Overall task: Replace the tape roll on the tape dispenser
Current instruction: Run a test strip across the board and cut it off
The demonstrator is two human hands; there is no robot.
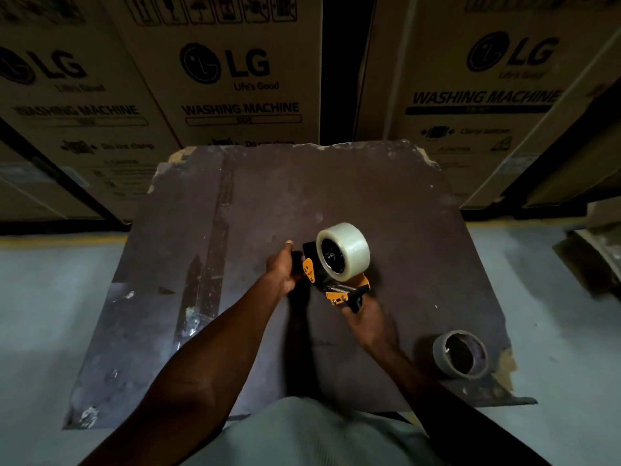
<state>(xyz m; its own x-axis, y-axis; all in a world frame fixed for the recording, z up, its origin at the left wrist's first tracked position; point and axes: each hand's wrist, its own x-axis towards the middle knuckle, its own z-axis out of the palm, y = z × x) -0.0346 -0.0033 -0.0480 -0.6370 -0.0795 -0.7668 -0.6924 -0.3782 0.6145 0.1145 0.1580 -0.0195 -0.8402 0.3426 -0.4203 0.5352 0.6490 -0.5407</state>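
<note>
A full roll of clear tape (346, 250) sits on the hub of an orange and black tape dispenser (336, 287), held above the middle of a dark worn board (235, 230). My right hand (366, 321) grips the dispenser's black handle from below. My left hand (284, 267) holds the dispenser's front end, by the orange flap. An empty cardboard tape core (462, 354) lies on its side near the board's front right corner.
Large cardboard washing machine boxes (232, 79) stand stacked close behind the board, with a dark gap (341, 68) between two of them. Grey floor (50, 297) lies on both sides. More cardboard (594, 250) leans at the right edge.
</note>
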